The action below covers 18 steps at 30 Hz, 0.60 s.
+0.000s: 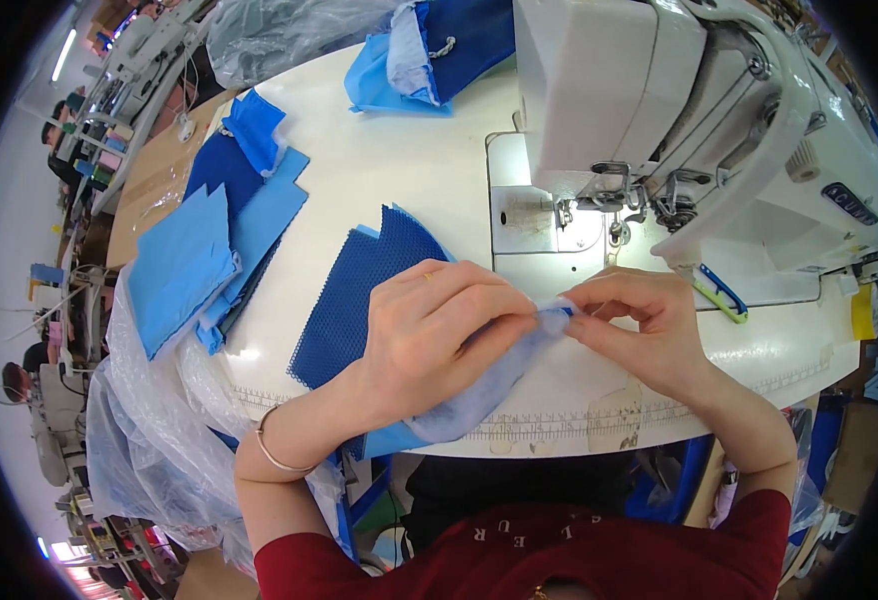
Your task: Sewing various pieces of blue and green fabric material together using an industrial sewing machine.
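Both my hands meet over the front of the white sewing table. My left hand point(449, 335) is closed, its thumb and fingers pinching one edge of a pale blue fuzzy fabric piece point(489, 395) that hangs down toward the table's front edge. My right hand point(649, 325) pinches the same piece at its upper right corner, where a small bit of darker blue shows. Beneath my left hand and wrist lies a dark blue mesh fabric piece point(334, 310) with a notched top, light blue cloth peeking out behind it. The fingertips hide part of the pinched corner.
A white sewing machine point(649, 110) stands at the back right, its needle area lit. Beside it lies a blue-and-green thread snipper point(722, 294). Blue fabric pieces point(184, 265) are stacked at left, more cloth point(389, 80) lies at the back, and clear plastic point(149, 430) hangs off the left edge.
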Available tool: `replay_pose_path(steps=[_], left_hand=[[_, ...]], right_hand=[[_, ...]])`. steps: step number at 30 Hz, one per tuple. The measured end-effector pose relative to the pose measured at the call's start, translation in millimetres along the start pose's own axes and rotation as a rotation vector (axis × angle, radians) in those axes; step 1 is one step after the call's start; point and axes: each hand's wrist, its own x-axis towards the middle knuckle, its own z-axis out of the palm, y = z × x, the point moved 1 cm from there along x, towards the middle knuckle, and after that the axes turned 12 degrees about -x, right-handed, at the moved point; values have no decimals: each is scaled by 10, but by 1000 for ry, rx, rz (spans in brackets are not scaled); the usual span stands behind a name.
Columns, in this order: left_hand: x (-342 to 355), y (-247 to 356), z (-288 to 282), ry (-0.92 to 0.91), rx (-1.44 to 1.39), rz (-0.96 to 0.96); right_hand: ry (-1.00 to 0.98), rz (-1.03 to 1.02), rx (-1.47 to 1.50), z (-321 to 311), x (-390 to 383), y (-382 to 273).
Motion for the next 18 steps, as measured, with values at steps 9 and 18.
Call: replay_pose_path(steps=[9,18], left_hand=[[-12,6,6,-2,-28,-108],[-3,15,35,10,21,-32]], right_hand=[[17,-76,-44,13,-5,-46],[43,-52,-27,57,-3,24]])
